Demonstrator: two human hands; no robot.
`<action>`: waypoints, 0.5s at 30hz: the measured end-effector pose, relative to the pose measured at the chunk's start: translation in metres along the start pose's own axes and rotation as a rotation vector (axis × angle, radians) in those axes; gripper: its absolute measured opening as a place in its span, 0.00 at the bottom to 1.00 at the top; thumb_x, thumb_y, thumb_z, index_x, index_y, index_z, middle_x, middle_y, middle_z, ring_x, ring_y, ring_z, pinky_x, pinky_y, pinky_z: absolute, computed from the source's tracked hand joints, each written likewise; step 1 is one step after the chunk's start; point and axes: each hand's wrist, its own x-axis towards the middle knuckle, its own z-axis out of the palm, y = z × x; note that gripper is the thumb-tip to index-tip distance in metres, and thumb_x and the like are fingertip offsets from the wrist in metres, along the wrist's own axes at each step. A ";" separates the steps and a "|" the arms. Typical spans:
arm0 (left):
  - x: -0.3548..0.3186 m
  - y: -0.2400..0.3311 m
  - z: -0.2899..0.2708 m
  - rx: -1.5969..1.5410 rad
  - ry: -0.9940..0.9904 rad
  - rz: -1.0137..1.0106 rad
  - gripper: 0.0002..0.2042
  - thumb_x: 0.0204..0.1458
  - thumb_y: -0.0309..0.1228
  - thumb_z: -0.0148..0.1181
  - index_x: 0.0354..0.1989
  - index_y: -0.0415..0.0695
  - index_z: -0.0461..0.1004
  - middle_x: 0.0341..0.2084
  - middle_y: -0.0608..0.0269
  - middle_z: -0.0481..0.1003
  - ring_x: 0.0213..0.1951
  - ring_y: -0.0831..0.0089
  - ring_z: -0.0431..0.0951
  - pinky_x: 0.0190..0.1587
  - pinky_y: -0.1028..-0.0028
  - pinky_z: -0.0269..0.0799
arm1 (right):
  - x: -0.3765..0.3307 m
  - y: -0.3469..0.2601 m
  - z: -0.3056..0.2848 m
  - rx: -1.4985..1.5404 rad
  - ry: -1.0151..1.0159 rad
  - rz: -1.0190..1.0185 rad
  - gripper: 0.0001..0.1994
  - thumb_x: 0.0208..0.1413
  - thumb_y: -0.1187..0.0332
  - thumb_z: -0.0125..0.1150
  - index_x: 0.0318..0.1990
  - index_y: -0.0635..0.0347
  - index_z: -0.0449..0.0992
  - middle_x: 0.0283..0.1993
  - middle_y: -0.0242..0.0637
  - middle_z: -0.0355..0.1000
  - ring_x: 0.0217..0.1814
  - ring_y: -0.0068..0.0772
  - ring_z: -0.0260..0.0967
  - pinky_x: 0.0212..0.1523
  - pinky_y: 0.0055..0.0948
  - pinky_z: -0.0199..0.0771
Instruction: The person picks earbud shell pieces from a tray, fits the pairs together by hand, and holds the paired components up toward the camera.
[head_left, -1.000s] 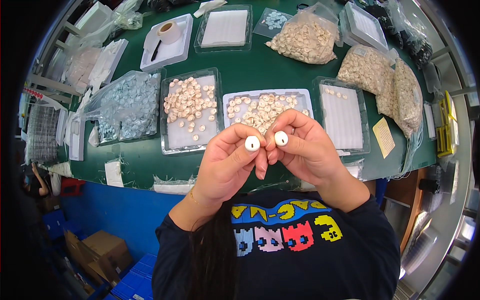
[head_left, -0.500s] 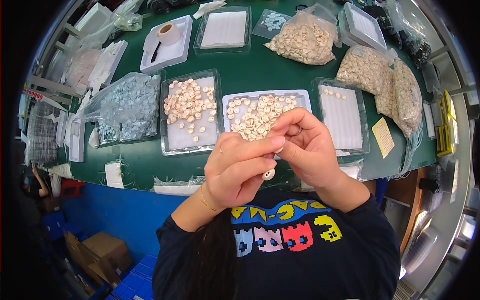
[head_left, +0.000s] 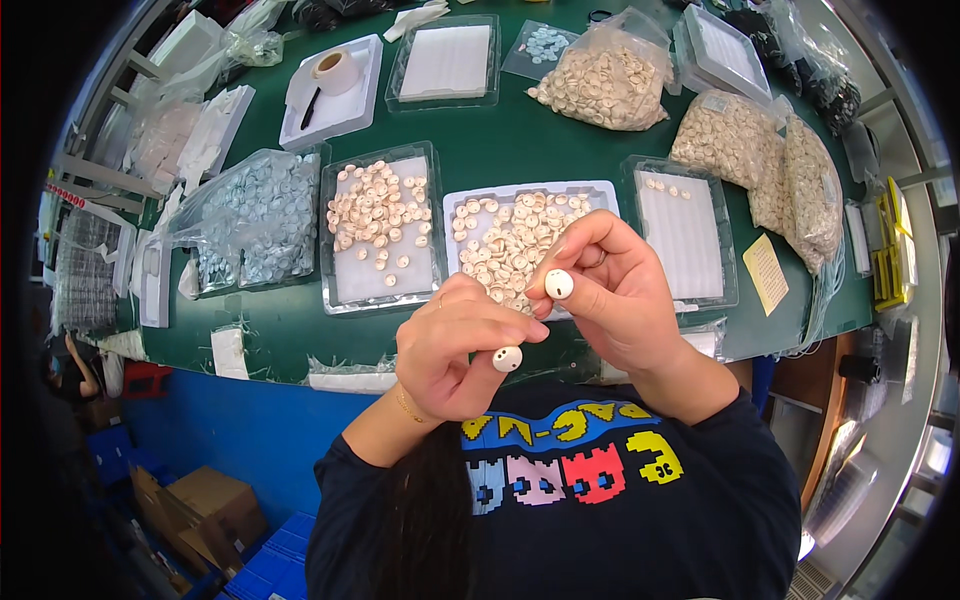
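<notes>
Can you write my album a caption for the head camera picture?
Left hand and right hand each hold a round white piece near a heaped tray.

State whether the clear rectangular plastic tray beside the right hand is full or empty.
Nearly empty: the tray holds a few round cream pieces near its far end; elsewhere bare white lining shows.

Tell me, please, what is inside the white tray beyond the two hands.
The white tray holds many small, round cream pieces, heaped loosely. The left hand and right hand cover parts of its near side, so anything there is hidden.
</notes>
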 end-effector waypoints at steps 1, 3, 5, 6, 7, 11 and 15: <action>-0.002 0.000 0.001 0.001 0.000 0.000 0.08 0.47 0.18 0.53 0.35 0.42 0.68 0.29 0.58 0.77 0.24 0.75 0.73 0.28 0.77 0.62 | 0.000 0.000 0.000 0.000 -0.001 0.000 0.08 0.52 0.79 0.55 0.39 0.64 0.65 0.34 0.39 0.71 0.36 0.24 0.71 0.38 0.23 0.72; -0.006 0.000 0.007 -0.421 0.154 -0.221 0.05 0.53 0.22 0.50 0.37 0.39 0.65 0.26 0.52 0.76 0.22 0.75 0.71 0.25 0.79 0.64 | 0.000 -0.002 -0.002 0.140 -0.023 0.096 0.09 0.53 0.78 0.55 0.41 0.64 0.67 0.35 0.40 0.72 0.36 0.26 0.71 0.38 0.24 0.73; -0.005 0.004 0.009 -0.569 0.215 -0.410 0.05 0.56 0.25 0.48 0.39 0.39 0.64 0.22 0.52 0.73 0.19 0.76 0.68 0.22 0.82 0.64 | 0.001 -0.003 -0.004 0.224 -0.032 0.148 0.09 0.53 0.77 0.54 0.43 0.65 0.68 0.35 0.40 0.72 0.36 0.26 0.71 0.39 0.24 0.73; -0.004 0.001 0.008 -0.767 0.224 -0.509 0.05 0.56 0.27 0.48 0.39 0.39 0.64 0.21 0.53 0.73 0.18 0.76 0.68 0.21 0.81 0.63 | 0.001 -0.003 -0.004 0.308 -0.043 0.200 0.10 0.54 0.77 0.53 0.45 0.65 0.68 0.36 0.41 0.73 0.36 0.27 0.71 0.39 0.24 0.73; -0.003 -0.001 0.007 -0.965 0.232 -0.606 0.06 0.57 0.29 0.48 0.39 0.40 0.64 0.20 0.55 0.72 0.18 0.76 0.67 0.21 0.81 0.62 | 0.001 -0.003 -0.005 0.308 -0.044 0.200 0.10 0.54 0.77 0.53 0.45 0.65 0.68 0.36 0.41 0.73 0.36 0.27 0.71 0.39 0.24 0.73; -0.001 -0.004 0.010 -1.136 0.193 -0.718 0.07 0.58 0.30 0.47 0.39 0.41 0.66 0.17 0.60 0.69 0.17 0.78 0.65 0.22 0.81 0.60 | -0.001 0.002 -0.007 0.412 -0.045 0.263 0.10 0.55 0.77 0.51 0.45 0.66 0.69 0.37 0.41 0.73 0.36 0.27 0.71 0.40 0.24 0.73; -0.002 -0.005 0.012 -1.153 0.177 -0.711 0.07 0.58 0.31 0.46 0.39 0.41 0.66 0.16 0.62 0.68 0.17 0.78 0.64 0.23 0.81 0.59 | 0.000 0.004 -0.009 0.418 -0.046 0.257 0.09 0.55 0.77 0.51 0.44 0.66 0.70 0.36 0.41 0.73 0.35 0.27 0.71 0.40 0.24 0.73</action>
